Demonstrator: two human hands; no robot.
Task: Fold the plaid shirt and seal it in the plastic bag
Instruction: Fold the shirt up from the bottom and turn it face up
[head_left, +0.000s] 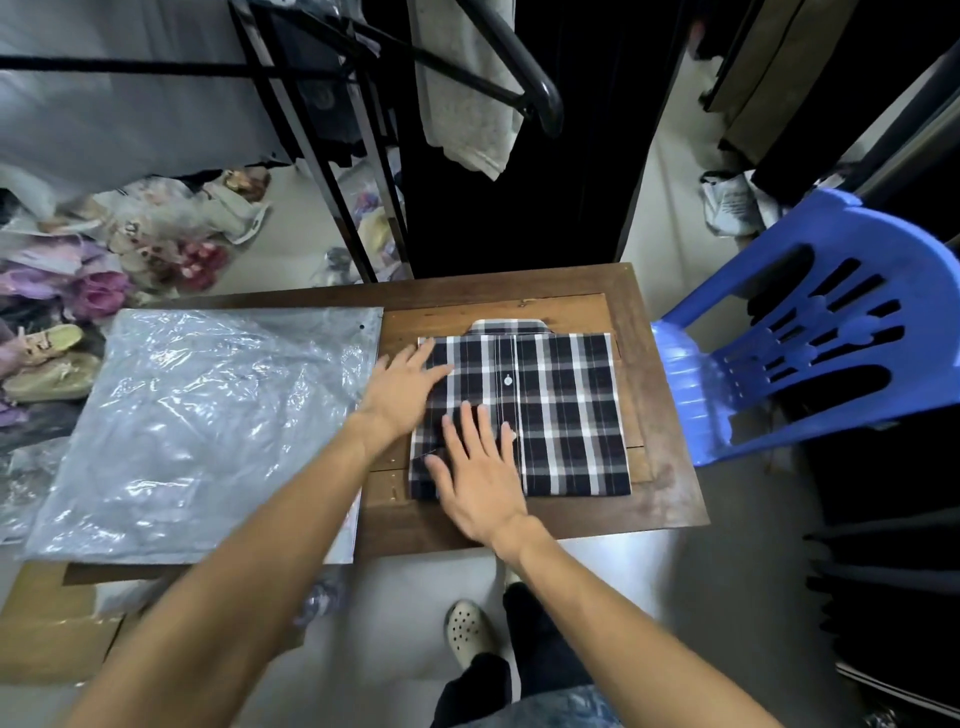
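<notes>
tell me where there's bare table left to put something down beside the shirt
Bare wood shows on the table in a strip along the right edge, between the plaid shirt and the blue chair, along the near edge, and in a band beyond the collar. The left half is crowded: the plastic bag covers it, and both hands rest on the shirt's left side.

Folded shirt (550, 410) on table (660, 499), right part. Plastic bag (197, 431) flat just left of shirt. Chair (810, 332) right of table. Both hands on shirt's left side.
</notes>
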